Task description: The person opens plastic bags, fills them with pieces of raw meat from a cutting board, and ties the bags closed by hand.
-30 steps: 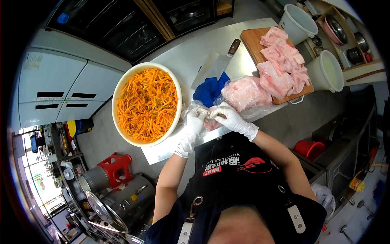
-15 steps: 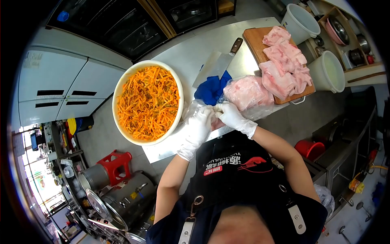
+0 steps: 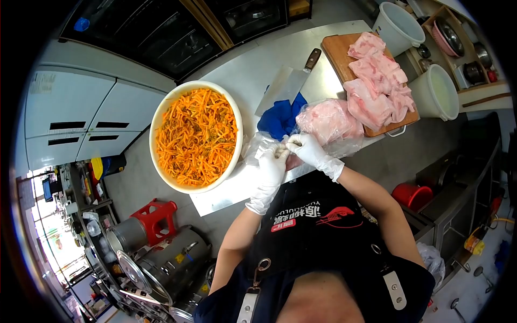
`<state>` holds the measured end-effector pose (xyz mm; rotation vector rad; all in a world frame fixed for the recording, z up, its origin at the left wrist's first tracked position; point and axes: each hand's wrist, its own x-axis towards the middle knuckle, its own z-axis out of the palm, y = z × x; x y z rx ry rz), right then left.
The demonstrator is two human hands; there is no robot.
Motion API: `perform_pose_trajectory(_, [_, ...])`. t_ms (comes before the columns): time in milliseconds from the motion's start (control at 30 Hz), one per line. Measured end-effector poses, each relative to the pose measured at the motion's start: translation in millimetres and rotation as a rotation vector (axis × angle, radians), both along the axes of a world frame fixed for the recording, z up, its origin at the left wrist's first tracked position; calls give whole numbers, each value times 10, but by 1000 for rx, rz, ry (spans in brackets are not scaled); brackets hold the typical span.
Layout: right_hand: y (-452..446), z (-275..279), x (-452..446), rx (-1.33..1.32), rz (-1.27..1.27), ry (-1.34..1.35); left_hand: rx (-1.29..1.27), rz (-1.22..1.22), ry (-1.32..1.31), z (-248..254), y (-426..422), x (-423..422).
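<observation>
Both of my hands wear white gloves and meet at the table's near edge. The fingers of my left hand (image 3: 272, 164) are closed on a clear plastic bag (image 3: 253, 149), whose crumpled film spreads towards the bowl. My right hand (image 3: 309, 149) pinches the same bag close to the left fingertips. Some reddish meat (image 3: 292, 161) shows below the fingers, mostly covered by them. Just beyond lies a blue cloth (image 3: 277, 118), and right of it a bag of pale pink meat (image 3: 326, 121).
A large bowl (image 3: 237, 145) of shredded orange vegetables stands left on the steel table (image 3: 237, 75). A cleaver (image 3: 285, 83) lies behind the cloth. Slabs of pale meat (image 3: 371, 75) cover a wooden cutting board (image 3: 339, 51), with white buckets (image 3: 439, 91) beyond it.
My left hand and forearm have shifted right, with the wrist now closer to the apron. My right hand has barely moved and stays at the bag.
</observation>
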<state>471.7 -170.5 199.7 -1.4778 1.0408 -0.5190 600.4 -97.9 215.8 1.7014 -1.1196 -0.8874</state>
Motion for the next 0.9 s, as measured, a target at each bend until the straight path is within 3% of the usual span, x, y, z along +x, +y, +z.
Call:
perform_pose_trajectory(67, [14, -145, -29, 22, -16, -48, 93, 92, 221, -148, 11, -26])
perform_pose_trajectory(167, [119, 92, -47, 93, -37, -179, 126, 168, 370, -274, 8, -7])
perform_pose_trajectory(267, [194, 78, -32, -223, -72, 37, 114, 130, 346, -245, 2, -22])
perform_pose_trajectory(367, [208, 57, -15, -594, -80, 69, -55, 15, -94, -273, 28, -15])
perform_pose_trajectory(400, [210, 100, -12, -716, -74, 90, -70, -13, -80, -285, 36, -2])
perform_pose_trajectory(767, [240, 77, -51, -818, -173, 149, 44, -290, -158, -257, -86, 138])
perform_pose_trajectory(867, [238, 16, -42, -759, -156, 73, 469, -380, 395, -151, -246, 383])
perform_pose_trajectory(900, [226, 47, -43, -763, -147, 55, 487, -367, 508, -112, -262, 401])
